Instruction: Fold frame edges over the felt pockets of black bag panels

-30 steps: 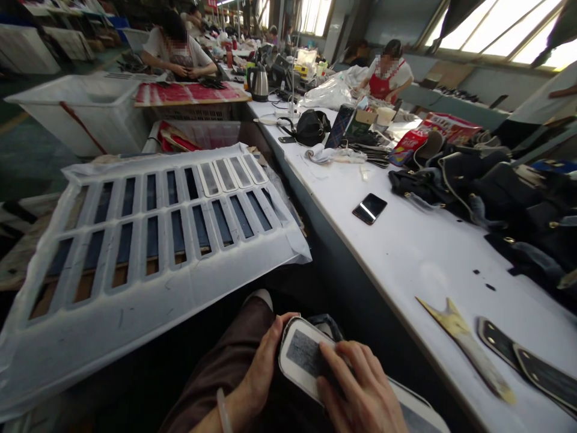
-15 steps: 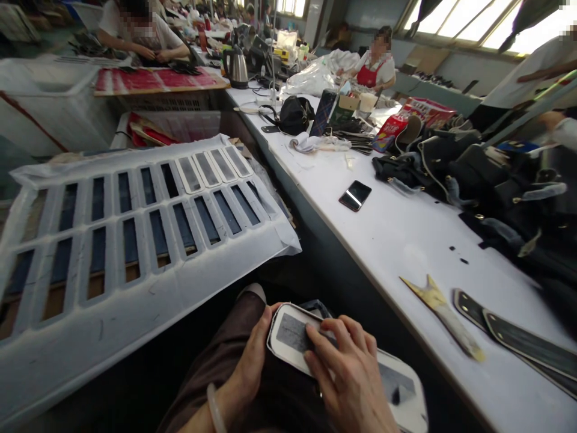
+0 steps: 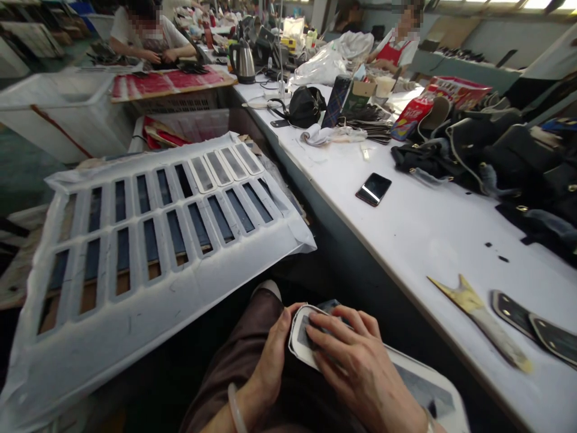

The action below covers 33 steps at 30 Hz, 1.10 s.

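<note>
A long, round-ended panel (image 3: 426,385) with a white border and a grey middle rests over my lap. My left hand (image 3: 269,364) grips its near-left end, thumb along the side edge. Across the upper face lies my right hand (image 3: 356,355), fingers stretched out flat on the grey strip and towards the far edge; its thumb is hidden. Some clear film (image 3: 332,305) shows behind the panel's end. To the left, a white sheet (image 3: 148,319) has rows of long cut-out openings, with several white-bordered grey strips (image 3: 219,168) in its back row.
A white table (image 3: 351,225) runs along my right. On it lie a phone (image 3: 374,189), a yellow-and-grey tool (image 3: 482,322), dark straps (image 3: 536,328) and a heap of black pieces (image 3: 505,147). A kettle (image 3: 243,63) stands farther back. Two people (image 3: 151,45) work beyond.
The view has shifted, so the table and sheet sit differently in the picture. My right hand has slid towards the panel's left end, covering more of the grey strip there. My left hand keeps its grip.
</note>
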Available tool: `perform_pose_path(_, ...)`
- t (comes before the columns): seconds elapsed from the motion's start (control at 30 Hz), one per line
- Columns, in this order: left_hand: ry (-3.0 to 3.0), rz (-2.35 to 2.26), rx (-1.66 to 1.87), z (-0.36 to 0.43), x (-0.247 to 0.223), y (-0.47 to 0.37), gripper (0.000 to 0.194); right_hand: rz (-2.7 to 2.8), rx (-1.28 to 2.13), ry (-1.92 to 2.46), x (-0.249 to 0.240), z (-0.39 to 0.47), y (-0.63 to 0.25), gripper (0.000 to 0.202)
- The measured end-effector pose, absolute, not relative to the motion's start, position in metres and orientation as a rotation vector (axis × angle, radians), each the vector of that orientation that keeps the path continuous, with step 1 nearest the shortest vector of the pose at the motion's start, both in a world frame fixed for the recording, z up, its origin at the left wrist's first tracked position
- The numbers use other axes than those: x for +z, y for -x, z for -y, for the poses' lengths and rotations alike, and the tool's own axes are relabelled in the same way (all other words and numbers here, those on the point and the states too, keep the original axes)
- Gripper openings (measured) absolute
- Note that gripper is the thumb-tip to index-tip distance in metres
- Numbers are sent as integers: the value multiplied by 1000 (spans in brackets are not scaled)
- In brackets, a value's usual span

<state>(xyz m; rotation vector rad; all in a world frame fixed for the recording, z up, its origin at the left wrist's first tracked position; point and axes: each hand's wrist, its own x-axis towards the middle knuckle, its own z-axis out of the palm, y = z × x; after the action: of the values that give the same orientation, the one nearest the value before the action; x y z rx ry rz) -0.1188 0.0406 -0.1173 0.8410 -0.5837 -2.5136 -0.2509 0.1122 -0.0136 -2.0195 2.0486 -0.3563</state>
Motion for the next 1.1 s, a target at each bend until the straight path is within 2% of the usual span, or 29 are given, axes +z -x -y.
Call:
perform_pose_path(0.17, -896, 683, -2456, -36, -119, 119, 49, -2025, -450, 1794, -10, -99, 248, 13)
perform_pose_path(0.37, -845, 691, -2496, -35, -118, 121, 50, -2040, -508, 1690, -17, -99, 246, 23)
perform_pose_path(0.67, -765, 440, -2610, -35, -119, 115, 48, -2021, -648, 1584, -22, -103, 238, 21)
perform_pose_path(0.9, -794, 385, -2653, -33, -117, 114, 43, -2191, -729, 1693, -40, -115, 224, 20)
perform_pose_path(1.1, -882, 397, -2631, -35, -120, 113, 44, -2215, -759, 1593, -40, -119, 223, 26)
